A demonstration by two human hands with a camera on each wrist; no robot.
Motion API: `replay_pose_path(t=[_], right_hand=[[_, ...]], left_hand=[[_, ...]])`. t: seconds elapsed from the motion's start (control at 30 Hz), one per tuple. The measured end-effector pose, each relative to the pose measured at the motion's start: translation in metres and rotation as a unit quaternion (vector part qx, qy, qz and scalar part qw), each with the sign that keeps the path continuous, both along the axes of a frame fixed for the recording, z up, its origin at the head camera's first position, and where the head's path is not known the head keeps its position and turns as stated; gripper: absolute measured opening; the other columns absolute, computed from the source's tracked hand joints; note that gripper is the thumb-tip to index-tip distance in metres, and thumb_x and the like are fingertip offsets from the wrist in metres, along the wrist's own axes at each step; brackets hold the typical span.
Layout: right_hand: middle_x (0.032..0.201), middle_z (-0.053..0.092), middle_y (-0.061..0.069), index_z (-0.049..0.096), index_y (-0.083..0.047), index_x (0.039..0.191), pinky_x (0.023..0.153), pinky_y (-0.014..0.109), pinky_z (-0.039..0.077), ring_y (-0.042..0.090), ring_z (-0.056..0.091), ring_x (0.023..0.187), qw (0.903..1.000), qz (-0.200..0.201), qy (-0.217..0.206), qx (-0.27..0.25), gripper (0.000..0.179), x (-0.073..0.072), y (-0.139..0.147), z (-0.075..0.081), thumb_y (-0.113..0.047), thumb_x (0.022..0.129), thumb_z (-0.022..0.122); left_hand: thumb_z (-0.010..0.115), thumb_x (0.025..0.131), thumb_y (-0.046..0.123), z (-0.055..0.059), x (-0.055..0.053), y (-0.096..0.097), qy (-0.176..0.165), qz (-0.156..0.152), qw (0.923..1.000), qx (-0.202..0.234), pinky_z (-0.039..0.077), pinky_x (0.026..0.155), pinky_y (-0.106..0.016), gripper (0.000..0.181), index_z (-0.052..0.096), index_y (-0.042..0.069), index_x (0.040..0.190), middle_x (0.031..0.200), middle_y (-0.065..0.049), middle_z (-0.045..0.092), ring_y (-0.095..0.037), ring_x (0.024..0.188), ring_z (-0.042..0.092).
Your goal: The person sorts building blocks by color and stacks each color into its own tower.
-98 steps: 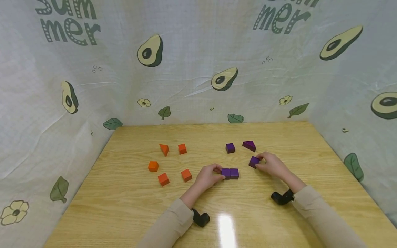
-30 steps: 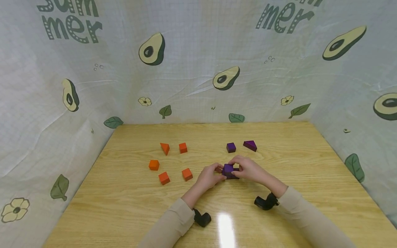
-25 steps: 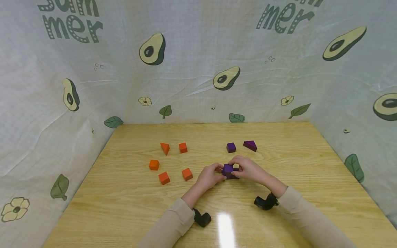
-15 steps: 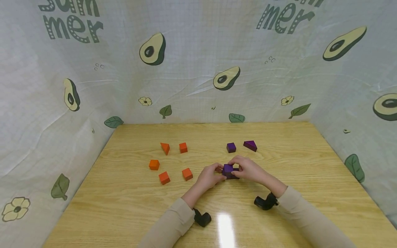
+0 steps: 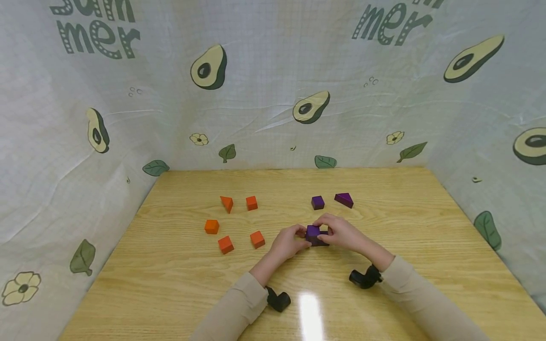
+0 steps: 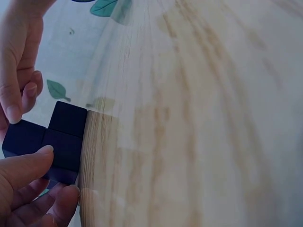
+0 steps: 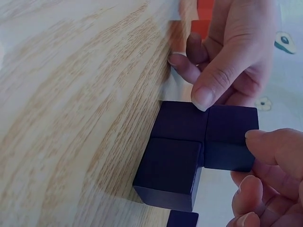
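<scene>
Right hand (image 5: pixel 342 234) pinching upper purple cube (image 7: pixel 231 132), left hand (image 5: pixel 286 245) gripping lower purple cube (image 7: pixel 179 122) beneath, second lower cube (image 7: pixel 166 166) touching alongside

Four purple cubes (image 5: pixel 313 230), four orange cubes (image 5: pixel 257 239), two triangular blocks (image 5: pixel 344 200).

A purple cube (image 5: pixel 313 230) sits atop the left of two abutting purple cubes (image 5: pixel 318 241).

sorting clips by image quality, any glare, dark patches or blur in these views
Head: white glare on the light-brown wooden table, low in the frame; left wrist: dark purple cubes look nearly black, table grain soft toward the right; right wrist: cubes again nearly black, edges readable.
</scene>
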State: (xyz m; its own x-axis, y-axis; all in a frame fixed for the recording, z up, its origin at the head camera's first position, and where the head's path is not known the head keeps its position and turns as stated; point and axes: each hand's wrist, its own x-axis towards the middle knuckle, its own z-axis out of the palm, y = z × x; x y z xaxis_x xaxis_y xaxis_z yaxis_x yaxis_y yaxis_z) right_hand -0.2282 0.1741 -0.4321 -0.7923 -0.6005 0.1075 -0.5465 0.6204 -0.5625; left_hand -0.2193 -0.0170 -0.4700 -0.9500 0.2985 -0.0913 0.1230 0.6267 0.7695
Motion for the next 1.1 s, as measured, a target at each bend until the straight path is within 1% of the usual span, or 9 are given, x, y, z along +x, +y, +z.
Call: replay_pose_path(t=[0.17, 0.27, 0.37, 0.47, 0.63, 0.77, 0.9, 1.1], right_hand=[[0.104, 0.059, 0.013, 0.06, 0.001, 0.109, 0.052, 0.019, 0.039, 0.001, 0.04, 0.056, 1.0, 0.001, -0.001, 0.002, 0.028, 0.0002, -0.0004, 0.0003, -0.009, 0.083, 0.064], [0.104, 0.059, 0.013, 0.06, 0.001, 0.109, 0.052, 0.019, 0.039, 0.001, 0.04, 0.056, 1.0, 0.003, -0.001, 0.003, 0.028, -0.0001, -0.0006, 0.0004, -0.008, 0.083, 0.064], [0.104, 0.059, 0.013, 0.059, 0.001, 0.108, 0.052, 0.019, 0.039, 0.001, 0.04, 0.056, 1.0, 0.004, -0.003, 0.005, 0.027, -0.0008, -0.0007, 0.0005, -0.008, 0.083, 0.064], [0.104, 0.059, 0.013, 0.06, 0.001, 0.108, 0.053, 0.018, 0.039, 0.001, 0.04, 0.056, 1.0, 0.004, -0.002, 0.008, 0.027, -0.0014, -0.0007, 0.0008, -0.008, 0.083, 0.064], [0.104, 0.059, 0.013, 0.06, 0.001, 0.107, 0.053, 0.018, 0.039, 0.001, 0.04, 0.057, 0.9999, 0.007, -0.005, 0.009, 0.026, -0.0017, -0.0008, 0.0024, -0.008, 0.083, 0.065], [0.104, 0.059, 0.014, 0.061, 0.001, 0.107, 0.053, 0.018, 0.039, 0.001, 0.04, 0.057, 0.9999, 0.01, -0.008, 0.009, 0.026, -0.0013, -0.001, 0.0034, -0.008, 0.083, 0.064], [0.105, 0.059, 0.014, 0.061, 0.001, 0.108, 0.054, 0.018, 0.04, 0.001, 0.04, 0.057, 0.9998, 0.008, -0.009, 0.012, 0.026, -0.001, -0.0012, 0.0035, -0.008, 0.083, 0.064], [0.106, 0.059, 0.015, 0.06, 0.002, 0.108, 0.054, 0.018, 0.04, 0.002, 0.041, 0.058, 0.9998, 0.006, -0.016, 0.013, 0.026, -0.0008, -0.0011, 0.0041, -0.007, 0.084, 0.064]], left_hand=[[0.071, 0.08, 0.023, 0.0004, 0.0002, 0.0002, -0.001, 0.0, 1.0, -0.001, 0.047, 0.071, -0.025, 0.035, 0.062, 0.008, 0.11, 0.099, -0.003, 0.066, -0.014, 0.089, 0.06], [0.071, 0.08, 0.023, 0.0002, 0.0001, 0.0001, -0.003, 0.0, 1.0, 0.003, 0.047, 0.068, -0.024, 0.035, 0.062, 0.008, 0.11, 0.099, -0.003, 0.066, -0.013, 0.084, 0.059], [0.071, 0.081, 0.023, -0.0001, -0.0004, -0.0001, -0.011, 0.003, 0.9999, 0.013, 0.045, 0.06, -0.022, 0.035, 0.061, 0.009, 0.112, 0.099, -0.003, 0.066, -0.011, 0.076, 0.058], [0.071, 0.08, 0.023, -0.0006, -0.0008, -0.0004, -0.009, 0.004, 0.9998, 0.016, 0.044, 0.06, -0.022, 0.035, 0.061, 0.009, 0.112, 0.098, -0.003, 0.066, -0.01, 0.075, 0.057], [0.071, 0.08, 0.025, 0.0001, -0.0004, -0.0005, 0.009, 0.003, 0.9999, 0.003, 0.045, 0.07, -0.025, 0.034, 0.062, 0.01, 0.11, 0.098, -0.001, 0.066, -0.013, 0.086, 0.059], [0.07, 0.081, 0.026, 0.0007, -0.0007, -0.0005, 0.018, 0.001, 0.9998, -0.007, 0.046, 0.076, -0.028, 0.034, 0.063, 0.01, 0.11, 0.1, 0.0, 0.066, -0.015, 0.092, 0.059], [0.07, 0.081, 0.027, 0.0016, -0.0011, -0.0008, 0.024, -0.005, 0.9996, -0.013, 0.046, 0.077, -0.029, 0.035, 0.062, 0.011, 0.111, 0.101, -0.001, 0.066, -0.016, 0.093, 0.06], [0.069, 0.082, 0.029, 0.0015, -0.0014, -0.0012, 0.043, -0.019, 0.9982, -0.037, 0.047, 0.079, -0.031, 0.036, 0.062, 0.012, 0.112, 0.102, 0.0, 0.066, -0.018, 0.096, 0.06]])
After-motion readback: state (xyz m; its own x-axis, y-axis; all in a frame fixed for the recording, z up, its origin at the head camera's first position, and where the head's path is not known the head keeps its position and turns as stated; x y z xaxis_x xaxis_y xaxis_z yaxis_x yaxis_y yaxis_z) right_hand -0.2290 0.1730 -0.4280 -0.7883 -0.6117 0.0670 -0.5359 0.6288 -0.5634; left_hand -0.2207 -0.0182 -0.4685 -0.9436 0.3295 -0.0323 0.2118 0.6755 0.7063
